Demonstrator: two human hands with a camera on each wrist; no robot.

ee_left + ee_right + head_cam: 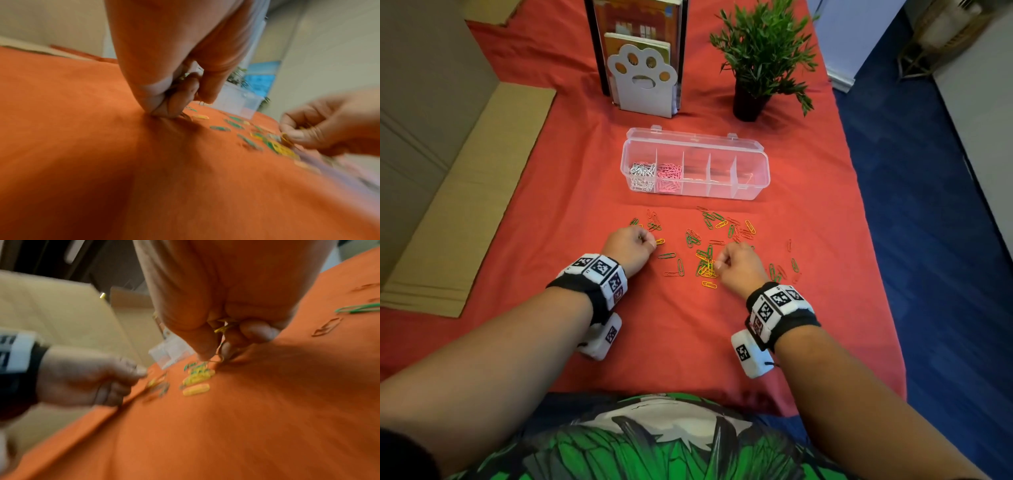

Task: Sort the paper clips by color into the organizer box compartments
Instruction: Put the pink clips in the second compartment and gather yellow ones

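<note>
A clear organizer box (753, 186) holds white clips (642, 174) in its leftmost compartment and pink clips (669, 176) in the one beside it. Green, yellow and orange loose clips (709, 240) lie scattered on the red cloth in front of the box. My left hand (650, 244) is down on the cloth at the left of the scatter, fingers curled round a few thin clips (185, 76). My right hand (216, 353) holds yellow clips (224, 327) in its curled fingers. Its thumb and finger pinch another clip at the cloth, by a yellow and green pile (705, 267).
Behind the box stand a white paw-shaped bookend (642, 85) with books and a potted plant (760, 61). Flat cardboard (465, 212) lies along the left. The cloth's right edge (866, 212) drops to blue floor.
</note>
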